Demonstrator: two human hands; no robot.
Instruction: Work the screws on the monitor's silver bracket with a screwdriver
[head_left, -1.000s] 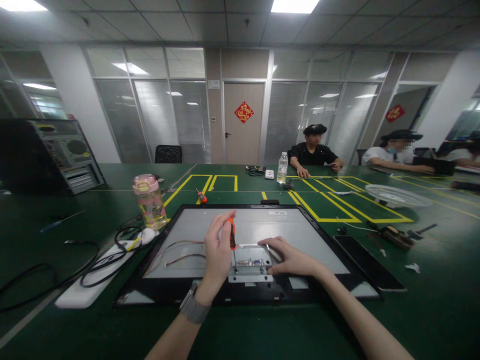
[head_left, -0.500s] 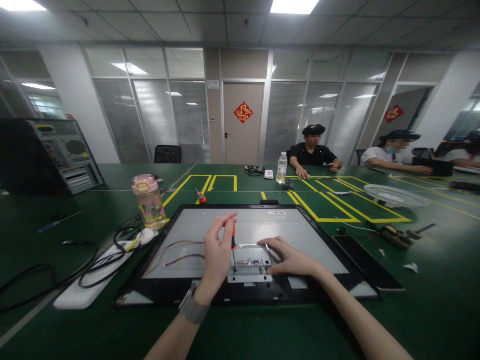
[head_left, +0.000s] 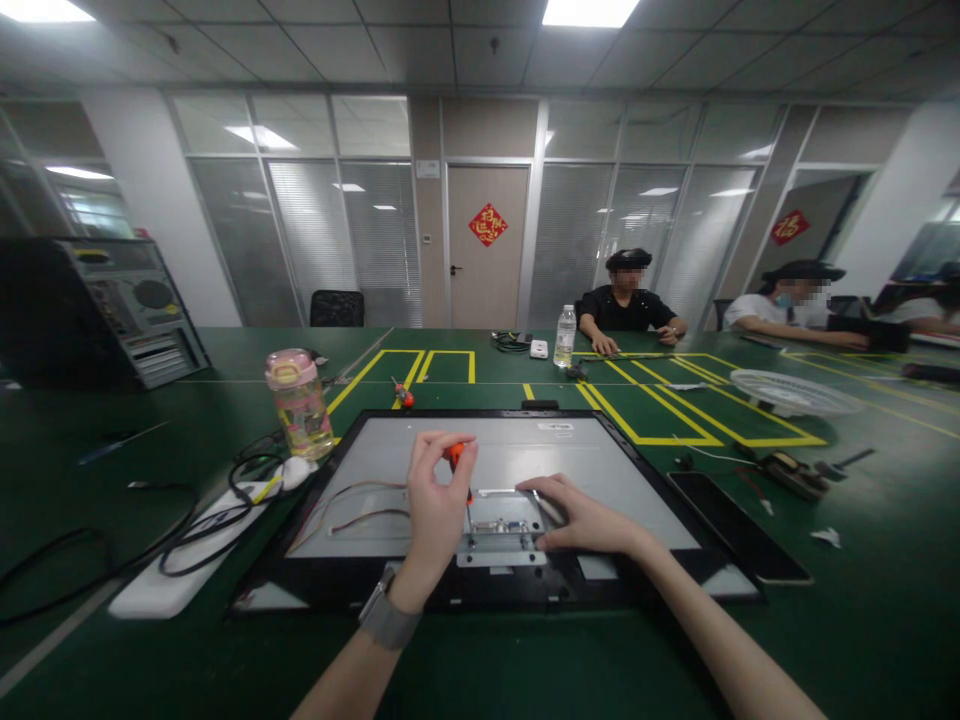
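Note:
A flat display panel [head_left: 600,450] with a black frame lies back-up on the table in front of me. On its lower middle sits a metal bracket [head_left: 491,559] with silver connectors. My left hand [head_left: 435,500] has its fingers round the orange handle of a screwdriver [head_left: 456,453]. The shaft points steeply down at the bracket's left side; its tip is hard to make out. With thumb and fingers, my right hand [head_left: 585,515] holds the bracket's right side. Thin wires [head_left: 367,515] run over the panel to the left of my left hand.
Left of the panel are a white power strip [head_left: 180,560] with black cables and a pink-lidded bottle [head_left: 300,410]. A red-handled screwdriver [head_left: 403,395] lies behind it. At right rests a black phone [head_left: 739,525]. A computer case [head_left: 97,310] stands far left; people sit across the table.
My left fingers have shifted on the screwdriver handle, now curled over its top with the handle leaning a little left. My right hand stays on the bracket.

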